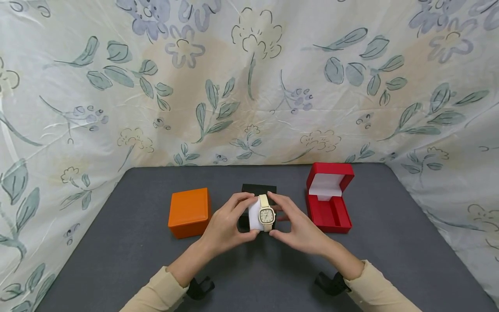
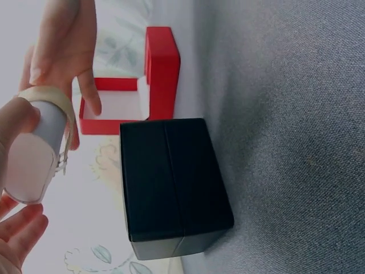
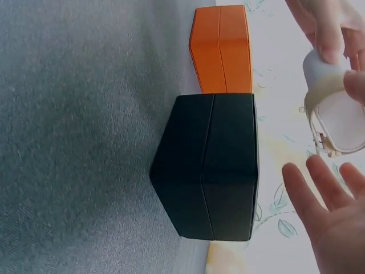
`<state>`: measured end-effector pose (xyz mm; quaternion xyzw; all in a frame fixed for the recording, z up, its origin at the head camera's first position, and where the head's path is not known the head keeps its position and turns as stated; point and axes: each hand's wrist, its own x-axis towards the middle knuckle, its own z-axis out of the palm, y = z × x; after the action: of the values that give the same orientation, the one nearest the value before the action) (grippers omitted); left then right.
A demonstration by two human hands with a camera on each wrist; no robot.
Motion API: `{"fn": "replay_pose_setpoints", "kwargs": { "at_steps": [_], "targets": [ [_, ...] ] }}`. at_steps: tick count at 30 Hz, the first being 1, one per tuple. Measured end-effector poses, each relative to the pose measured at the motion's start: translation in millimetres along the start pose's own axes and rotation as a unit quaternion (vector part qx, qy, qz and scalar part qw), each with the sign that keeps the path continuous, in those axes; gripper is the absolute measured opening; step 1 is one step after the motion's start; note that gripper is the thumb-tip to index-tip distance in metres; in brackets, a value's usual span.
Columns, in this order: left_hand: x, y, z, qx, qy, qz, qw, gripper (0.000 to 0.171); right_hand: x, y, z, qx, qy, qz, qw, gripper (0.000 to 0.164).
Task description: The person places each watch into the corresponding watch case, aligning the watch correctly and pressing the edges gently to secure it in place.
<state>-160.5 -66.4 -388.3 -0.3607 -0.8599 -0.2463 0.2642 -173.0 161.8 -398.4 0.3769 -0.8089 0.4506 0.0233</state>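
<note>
A cream wristwatch (image 1: 267,215) with a squarish face is looped around a white watch cushion (image 1: 254,215), near its right end. My left hand (image 1: 227,219) grips the cushion's left part, thumb on the near side and fingers on the far side. With thumb and index finger at the near and far edges of the strap, my right hand (image 1: 298,223) pinches the watch; its other fingers spread apart from it in the right wrist view. The strap's buckle (image 3: 324,141) shows under the cushion. Below both hands stands a closed black box (image 2: 171,177), mostly hidden in the head view.
On the left of the grey table (image 1: 128,242) stands a closed orange box (image 1: 189,210). To the right a red box (image 1: 333,216) lies open, its raised lid lined in white. A floral cloth (image 1: 218,104) hangs behind. Black bands (image 1: 200,288) are on the wrists.
</note>
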Motion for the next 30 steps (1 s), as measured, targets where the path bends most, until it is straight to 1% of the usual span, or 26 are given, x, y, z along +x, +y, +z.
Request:
{"fn": "replay_pose_setpoints", "kwargs": {
  "at_steps": [4, 9, 11, 15, 27, 30],
  "targets": [
    [-0.8, 0.9, 0.4, -0.008, -0.008, 0.005, 0.9999, 0.072, 0.2, 0.5, -2.0, 0.0, -0.02, 0.001, 1.0, 0.091],
    [-1.1, 0.5, 1.0, -0.022, -0.01, 0.013, 0.9996, 0.071, -1.3, 0.8, -3.7, -0.011, -0.02, -0.004, 1.0, 0.089],
    [-0.7, 0.0, 1.0, -0.03, -0.007, 0.022, 0.9993, 0.072, -1.7, 1.2, -4.9, -0.013, -0.02, -0.007, 1.0, 0.087],
    [0.5, 0.1, 1.2, -0.042, -0.007, 0.033, 0.9985, 0.071, -1.6, 0.6, -7.0, -0.006, -0.027, -0.011, 1.0, 0.086],
    [3.2, 3.2, 5.4, -0.052, 0.0, 0.054, 0.9972, 0.073, -0.2, 0.8, -6.2, -0.008, -0.036, -0.028, 0.999, 0.086],
    [2.9, 3.8, 6.4, -0.052, 0.002, 0.054, 0.9972, 0.074, -0.1, 0.6, -5.7, -0.012, -0.035, -0.029, 0.999, 0.085]
  ]
}}
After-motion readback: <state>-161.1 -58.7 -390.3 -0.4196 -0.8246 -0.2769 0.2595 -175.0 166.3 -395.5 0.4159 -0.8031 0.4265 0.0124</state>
